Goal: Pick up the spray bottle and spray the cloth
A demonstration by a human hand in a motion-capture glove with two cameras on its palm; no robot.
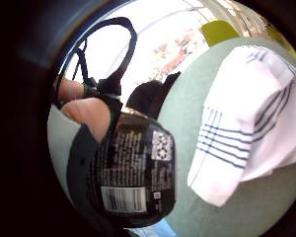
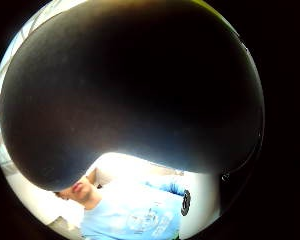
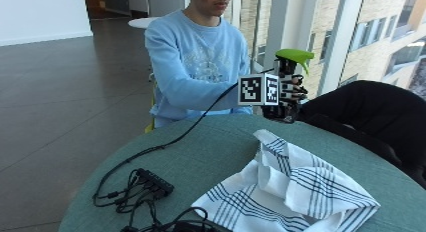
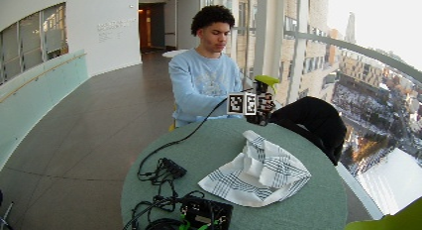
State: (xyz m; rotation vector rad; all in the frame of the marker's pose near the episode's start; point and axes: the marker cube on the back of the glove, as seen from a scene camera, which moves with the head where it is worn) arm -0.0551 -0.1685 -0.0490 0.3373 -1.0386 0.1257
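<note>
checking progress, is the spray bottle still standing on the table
No, the gloved right hand holds the spray bottle above the table.

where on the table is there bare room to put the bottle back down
The green round table is bare between the white blue-striped cloth and the person's edge, under the gloved right hand holding the black spray bottle with the green trigger head, and along the far rim beside the cloth. It is crowded near the black cable hub.

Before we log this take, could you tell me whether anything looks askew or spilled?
Nothing spilled. The cloth lies crumpled in a heap on the table, and the right hand holds the spray bottle upright.
</note>
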